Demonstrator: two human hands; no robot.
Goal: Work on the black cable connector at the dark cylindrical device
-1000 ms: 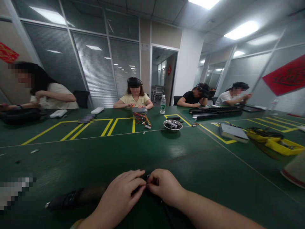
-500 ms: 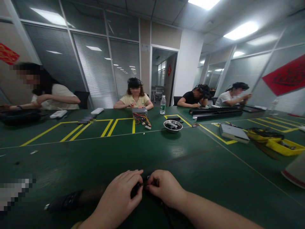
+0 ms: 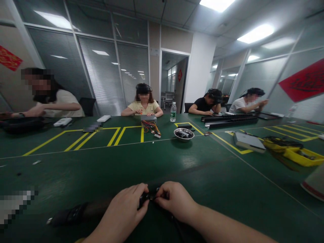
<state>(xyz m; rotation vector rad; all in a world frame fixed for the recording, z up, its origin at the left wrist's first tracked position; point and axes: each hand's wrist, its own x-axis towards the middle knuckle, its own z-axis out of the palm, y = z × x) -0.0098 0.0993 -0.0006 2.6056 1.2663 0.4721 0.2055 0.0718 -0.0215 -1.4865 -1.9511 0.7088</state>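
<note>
Slightly, the gap between the left hand (image 3: 128, 209) and the right hand (image 3: 176, 200) has been widened at the frame's lower centre. A black part (image 3: 143, 199) is pinched by the left, a small dark piece (image 3: 152, 197) by the right; perhaps they are being separated.

No text can be read; red banner (image 3: 303, 81) seems lettered.

left hand (image 3: 126, 209) drawn away from right hand (image 3: 174, 199), dark piece (image 3: 144, 199) more exposed between them, leftmost co-worker's arm (image 3: 60, 107) lowered
</note>
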